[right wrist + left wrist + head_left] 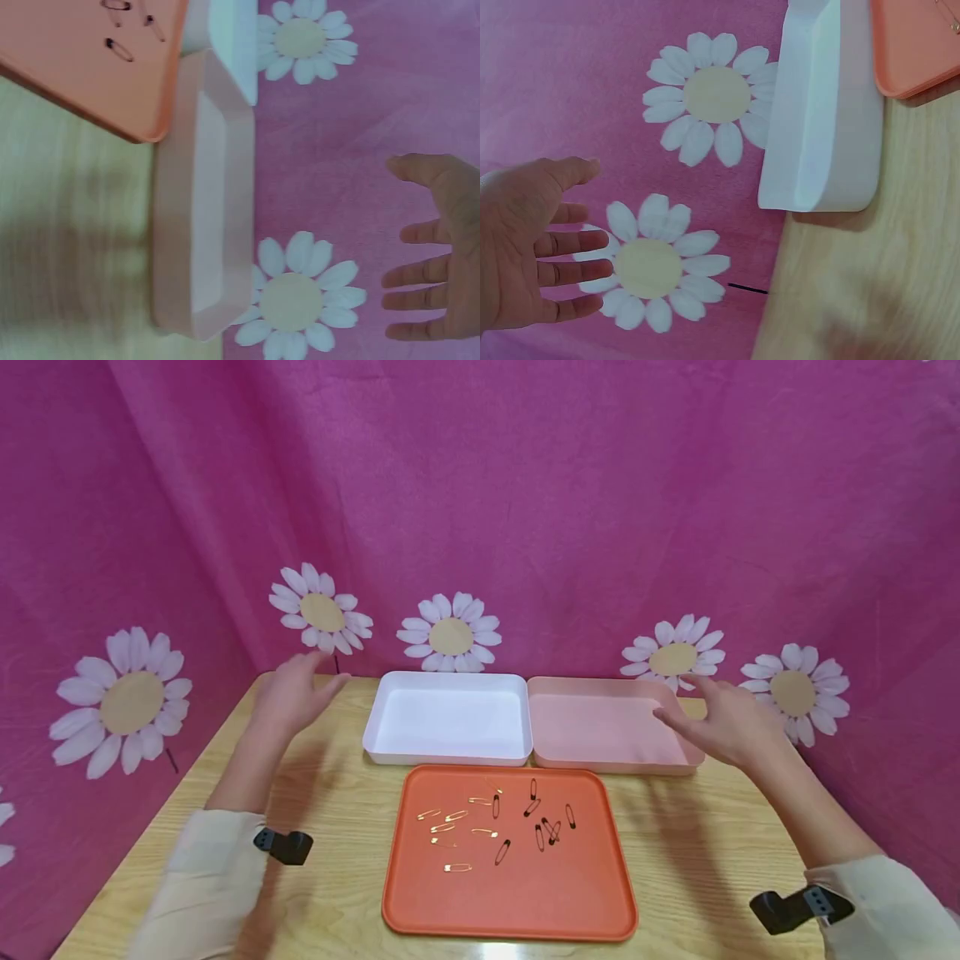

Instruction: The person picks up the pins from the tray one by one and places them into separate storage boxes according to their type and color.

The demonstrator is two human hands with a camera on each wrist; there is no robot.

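Observation:
My left hand (291, 695) is raised over the table's left side, left of the white tray (450, 758), its fingers loosely extended and holding nothing. On the other side my right hand (731, 720) hovers by the right end of the pink tray (615, 768), also without anything in it. In the right wrist view its fingers (416, 300) are spread apart. Between the arms lies an orange tray (510, 902) carrying several gold safety pins (457, 867) on its left half and several black safety pins (502, 852) toward its middle and right.
The white and pink trays stand side by side at the back of the wooden table (337, 877), just behind the orange tray. A magenta cloth (525, 510) printed with daisies hangs behind them. Dark wrist cameras (283, 846) sit on both sleeves.

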